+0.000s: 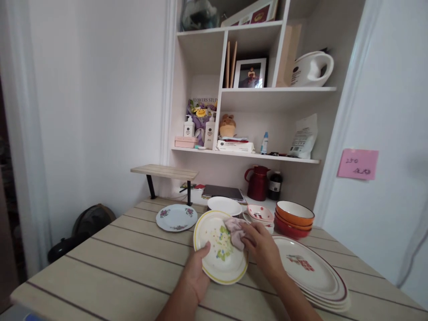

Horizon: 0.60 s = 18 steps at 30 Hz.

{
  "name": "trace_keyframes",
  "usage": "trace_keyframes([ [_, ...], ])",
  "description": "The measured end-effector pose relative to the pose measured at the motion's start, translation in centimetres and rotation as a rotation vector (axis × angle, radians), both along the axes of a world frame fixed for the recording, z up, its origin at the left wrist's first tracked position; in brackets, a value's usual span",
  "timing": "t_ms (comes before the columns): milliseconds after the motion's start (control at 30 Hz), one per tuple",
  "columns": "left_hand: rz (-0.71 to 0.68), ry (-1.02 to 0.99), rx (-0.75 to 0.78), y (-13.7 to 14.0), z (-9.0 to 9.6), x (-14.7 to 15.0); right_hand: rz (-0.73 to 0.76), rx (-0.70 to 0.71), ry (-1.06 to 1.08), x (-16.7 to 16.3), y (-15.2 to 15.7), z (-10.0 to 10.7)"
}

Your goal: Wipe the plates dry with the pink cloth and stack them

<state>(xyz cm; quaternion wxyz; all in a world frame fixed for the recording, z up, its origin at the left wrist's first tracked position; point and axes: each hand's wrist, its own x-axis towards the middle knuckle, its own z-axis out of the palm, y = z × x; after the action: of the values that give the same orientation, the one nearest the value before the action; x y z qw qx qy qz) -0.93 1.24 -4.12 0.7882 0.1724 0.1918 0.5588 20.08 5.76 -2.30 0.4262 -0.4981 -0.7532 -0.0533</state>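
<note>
A white plate (pixel 209 232) with a yellow rim and a green leaf pattern is tilted up above the table. My left hand (pixel 197 269) grips it at its lower left edge, thumb on the face and the other fingers hidden behind. In my right hand (pixel 259 243) is a bunched pale pink cloth (pixel 236 232), pressed against the upper right of the plate's face. Close to my right forearm lies a stack of oval plates (pixel 321 276) with dark red rims. A flowered plate (pixel 177 218) rests flat on the table to the left.
Behind the held plate stand a white dish (pixel 224 206), small patterned bowls (pixel 261 214) and stacked orange and red bowls (pixel 294 218). A small raised shelf (pixel 165 171) is at the table's back left. A red jug (pixel 257 183) and dark bottle (pixel 274 185) stand under the wall shelves.
</note>
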Motion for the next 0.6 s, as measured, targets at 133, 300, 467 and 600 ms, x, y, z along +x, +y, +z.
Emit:
trace_keyframes([
  [133, -0.03, 0.02, 0.045, -0.3, 0.3, 0.2, 0.001, -0.132, -0.129, 0.1, -0.6, 0.1],
  [300, -0.137, -0.053, 0.123, -0.3, 0.9, -0.1, 0.176, -0.258, -0.325, -2.2, -3.0, 0.9],
  [467, -0.244, -0.067, 0.238, 0.2, 0.3, -0.2, 0.325, -0.174, -0.325, -6.2, -5.2, 1.0],
  [600, -0.241, -0.02, 0.266, 0.5, -0.2, -0.1, 0.279, -0.119, -0.252, -7.8, -5.3, 1.3],
])
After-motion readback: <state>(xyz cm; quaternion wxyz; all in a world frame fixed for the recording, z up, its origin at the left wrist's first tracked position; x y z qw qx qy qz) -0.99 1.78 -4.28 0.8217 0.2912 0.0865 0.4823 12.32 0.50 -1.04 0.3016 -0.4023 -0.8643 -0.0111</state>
